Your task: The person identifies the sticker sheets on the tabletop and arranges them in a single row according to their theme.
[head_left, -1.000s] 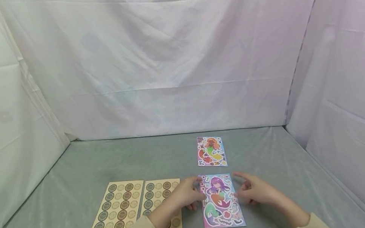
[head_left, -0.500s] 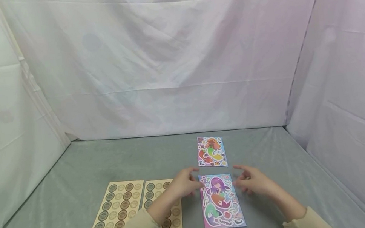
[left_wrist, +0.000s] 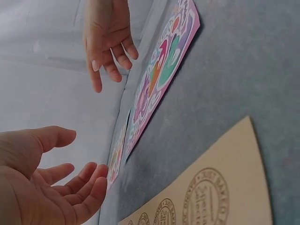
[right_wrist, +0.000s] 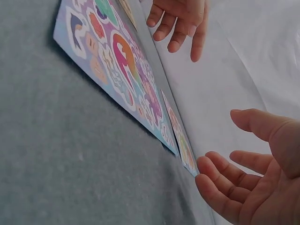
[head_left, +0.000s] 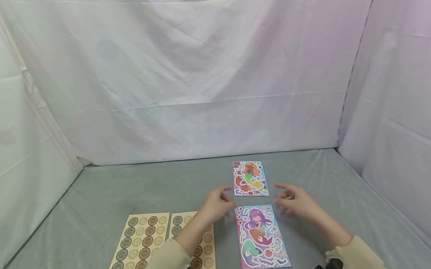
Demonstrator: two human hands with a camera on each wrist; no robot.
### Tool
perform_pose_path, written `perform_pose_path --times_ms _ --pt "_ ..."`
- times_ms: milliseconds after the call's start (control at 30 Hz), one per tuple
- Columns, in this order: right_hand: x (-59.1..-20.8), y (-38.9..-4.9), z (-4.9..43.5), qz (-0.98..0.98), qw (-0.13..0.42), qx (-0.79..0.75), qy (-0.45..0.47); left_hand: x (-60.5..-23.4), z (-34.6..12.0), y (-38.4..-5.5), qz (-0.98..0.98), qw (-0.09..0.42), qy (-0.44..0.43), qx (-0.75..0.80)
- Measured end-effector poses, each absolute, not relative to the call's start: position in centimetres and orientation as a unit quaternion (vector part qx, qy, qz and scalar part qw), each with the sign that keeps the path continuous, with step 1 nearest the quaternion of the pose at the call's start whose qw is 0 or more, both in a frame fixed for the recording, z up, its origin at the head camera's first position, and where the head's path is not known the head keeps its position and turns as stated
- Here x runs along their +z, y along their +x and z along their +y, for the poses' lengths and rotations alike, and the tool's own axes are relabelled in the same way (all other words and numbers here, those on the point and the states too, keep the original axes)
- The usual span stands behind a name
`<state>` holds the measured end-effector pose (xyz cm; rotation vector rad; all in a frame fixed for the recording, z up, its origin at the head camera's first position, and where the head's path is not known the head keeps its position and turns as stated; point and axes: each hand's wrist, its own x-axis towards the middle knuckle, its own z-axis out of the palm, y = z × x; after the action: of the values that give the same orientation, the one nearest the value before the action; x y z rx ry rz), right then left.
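Both hands hover over the table with nothing in them. My left hand (head_left: 217,204) is just left of the gap between two mermaid sticker sheets, its fingers relaxed and slightly bent. Across from it, my right hand (head_left: 294,199) holds the same loose pose on the gap's right side. The purple-haired mermaid sheet (head_left: 261,236) lies flat below and between the hands. Farther back lies the orange-haired mermaid sheet (head_left: 249,178). In the left wrist view the loosely spread left fingers (left_wrist: 89,192) are apart from the sheets; the right wrist view shows the right fingers (right_wrist: 225,183) likewise.
Two tan sheets of round seal stickers lie side by side at the left: the outer tan sheet (head_left: 137,246) and the inner tan sheet (head_left: 210,258), partly covered by the left forearm. A grey cloth (head_left: 157,186) covers the table. White curtains (head_left: 199,64) enclose the back and sides.
Both hands have moved away from me, from beside the purple-haired mermaid sheet up toward the orange-haired one. The sheets have stayed in place.
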<state>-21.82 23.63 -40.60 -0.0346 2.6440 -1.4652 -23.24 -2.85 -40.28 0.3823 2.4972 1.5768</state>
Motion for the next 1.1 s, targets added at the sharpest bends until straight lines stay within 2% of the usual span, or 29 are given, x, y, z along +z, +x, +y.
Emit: perform_pose_path --times_ms 433,1100 --pt "-41.5 -23.5 23.7 0.871 0.020 -0.491 -0.014 -40.9 -2.3 -25.1 0.841 0.041 0.097 0.531" --pt "-42.5 -26.6 23.2 0.843 0.017 -0.536 0.023 -42.1 -0.9 -27.4 0.823 0.033 0.050 0.565"
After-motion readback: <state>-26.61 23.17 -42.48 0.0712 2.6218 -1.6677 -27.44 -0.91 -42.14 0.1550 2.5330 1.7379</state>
